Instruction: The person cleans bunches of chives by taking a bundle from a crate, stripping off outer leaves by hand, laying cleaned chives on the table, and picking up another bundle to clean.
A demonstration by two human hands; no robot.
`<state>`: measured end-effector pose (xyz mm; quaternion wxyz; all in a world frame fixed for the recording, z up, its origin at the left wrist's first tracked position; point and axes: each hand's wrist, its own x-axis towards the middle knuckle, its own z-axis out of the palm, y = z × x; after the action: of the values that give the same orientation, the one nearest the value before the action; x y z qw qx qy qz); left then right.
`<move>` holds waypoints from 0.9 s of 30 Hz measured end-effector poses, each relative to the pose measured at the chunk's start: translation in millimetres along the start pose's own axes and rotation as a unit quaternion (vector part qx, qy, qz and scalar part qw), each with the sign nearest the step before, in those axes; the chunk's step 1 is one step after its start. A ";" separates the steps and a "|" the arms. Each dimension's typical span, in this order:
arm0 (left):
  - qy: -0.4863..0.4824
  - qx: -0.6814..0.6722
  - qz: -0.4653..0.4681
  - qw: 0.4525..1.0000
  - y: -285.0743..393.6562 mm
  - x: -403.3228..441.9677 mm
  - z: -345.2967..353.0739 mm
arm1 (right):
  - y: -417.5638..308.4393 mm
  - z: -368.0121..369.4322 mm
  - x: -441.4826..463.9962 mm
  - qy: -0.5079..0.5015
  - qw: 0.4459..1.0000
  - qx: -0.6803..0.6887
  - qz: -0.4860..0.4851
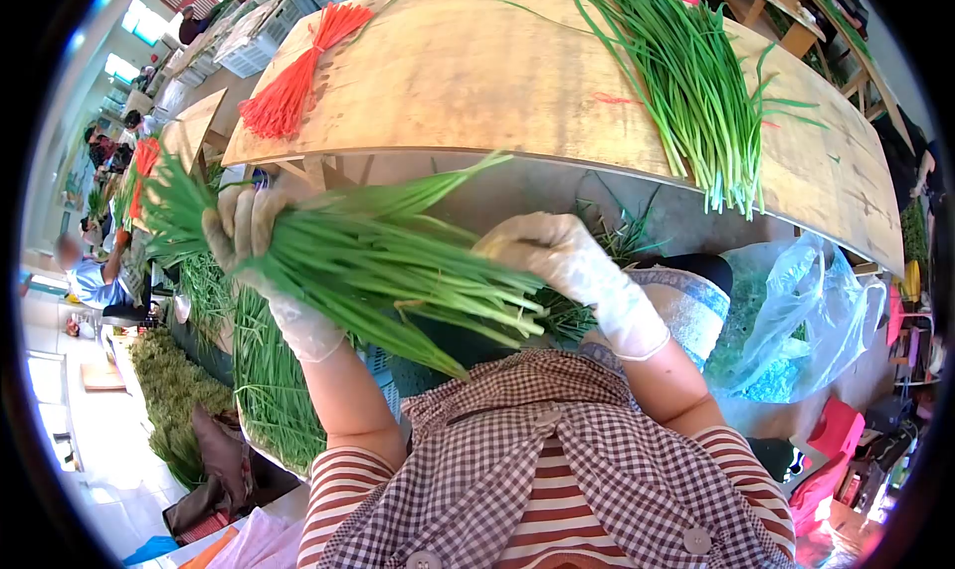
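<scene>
A loose bunch of garlic chives (388, 256) lies across the air before my apron, leaves to the left and pale stem ends to the right. My left hand (247, 233), in a whitish glove, is closed around its leafy part. At the stem end, my gloved right hand (552, 256) has its fingers curled together in a pinch against the bunch's upper edge. What sits between those fingertips is hidden. On the wooden table (468, 62) ahead lies a larger pile of garlic chives (696, 92), alongside a bundle of red ties (306, 77).
More greens (274, 380) are heaped at my left. A clear plastic bag (811, 320) hangs to the right, beside a white sack (681, 305). White crates (254, 42) stand at the far left. A person in light blue (95, 281) sits farther left. A pink chair (831, 450) is at lower right.
</scene>
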<state>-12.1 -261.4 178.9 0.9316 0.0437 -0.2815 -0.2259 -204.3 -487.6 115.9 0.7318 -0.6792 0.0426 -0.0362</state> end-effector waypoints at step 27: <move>-0.031 -0.009 0.103 0.994 5.2 -20.6 -14.3 | 27.6 -21.3 -29.8 -0.028 0.954 0.297 0.024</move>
<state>-17.5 -248.2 157.7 0.9412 -0.0004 -0.3109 -0.1325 -236.5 -503.3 87.3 0.9019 -0.4311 0.0256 -0.0107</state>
